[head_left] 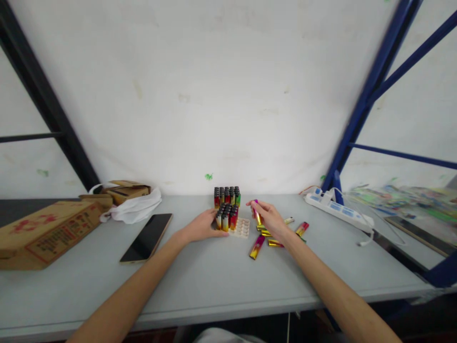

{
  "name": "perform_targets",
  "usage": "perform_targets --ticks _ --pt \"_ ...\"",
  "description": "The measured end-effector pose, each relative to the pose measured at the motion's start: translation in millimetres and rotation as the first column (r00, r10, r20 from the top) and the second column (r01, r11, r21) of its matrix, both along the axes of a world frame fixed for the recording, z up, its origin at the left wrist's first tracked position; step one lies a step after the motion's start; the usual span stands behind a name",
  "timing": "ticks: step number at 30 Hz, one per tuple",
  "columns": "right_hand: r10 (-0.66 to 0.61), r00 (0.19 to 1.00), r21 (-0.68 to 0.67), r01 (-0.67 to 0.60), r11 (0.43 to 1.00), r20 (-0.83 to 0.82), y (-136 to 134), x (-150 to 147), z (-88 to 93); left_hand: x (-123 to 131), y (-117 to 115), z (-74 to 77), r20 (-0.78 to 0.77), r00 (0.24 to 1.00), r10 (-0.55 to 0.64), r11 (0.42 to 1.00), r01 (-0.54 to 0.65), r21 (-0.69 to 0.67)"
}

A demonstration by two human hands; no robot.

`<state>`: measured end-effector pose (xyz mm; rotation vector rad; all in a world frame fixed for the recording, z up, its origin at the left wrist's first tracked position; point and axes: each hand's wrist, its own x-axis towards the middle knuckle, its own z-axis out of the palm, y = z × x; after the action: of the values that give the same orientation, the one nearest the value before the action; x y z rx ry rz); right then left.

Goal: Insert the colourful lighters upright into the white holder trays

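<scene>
Lighters (pixel 227 219), grouped upright in tray (pixel 244 228). Right hand (pixel 270 216) pinches one lighter (pixel 258 215); left hand (pixel 203 226) clasps tray. Tilting could topple them.

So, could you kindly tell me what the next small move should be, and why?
I would probably carry the purple-and-gold lighter in the right grip leftward and stand it in the pale tray: bare sockets show on the tray's right side, beside upright lighters, with the left grip at their left.
</scene>
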<state>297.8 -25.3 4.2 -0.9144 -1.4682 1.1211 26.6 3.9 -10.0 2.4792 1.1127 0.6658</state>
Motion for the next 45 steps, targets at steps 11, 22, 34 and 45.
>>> perform_targets --ticks 11,22,34,45 --pt "-0.057 0.987 0.039 0.052 0.998 0.151 -7 -22 -9.9 1 -2 1.8 -0.020 1.000 0.009 1.000 -0.010 -0.021" --pt "-0.387 0.829 0.297 0.281 0.912 0.403 -8 -19 -14.4 0 1 0.4 -0.035 0.999 0.006 1.000 -0.006 -0.020" --pt "-0.384 0.836 0.305 0.276 0.912 0.392 -9 -18 -14.4 0 0 3.0 -0.021 1.000 -0.011 0.999 0.010 -0.048" --pt "-0.374 0.826 0.336 0.241 0.911 0.422 -12 -16 -9.8 1 -3 4.8 0.010 1.000 -0.010 0.998 0.011 -0.059"
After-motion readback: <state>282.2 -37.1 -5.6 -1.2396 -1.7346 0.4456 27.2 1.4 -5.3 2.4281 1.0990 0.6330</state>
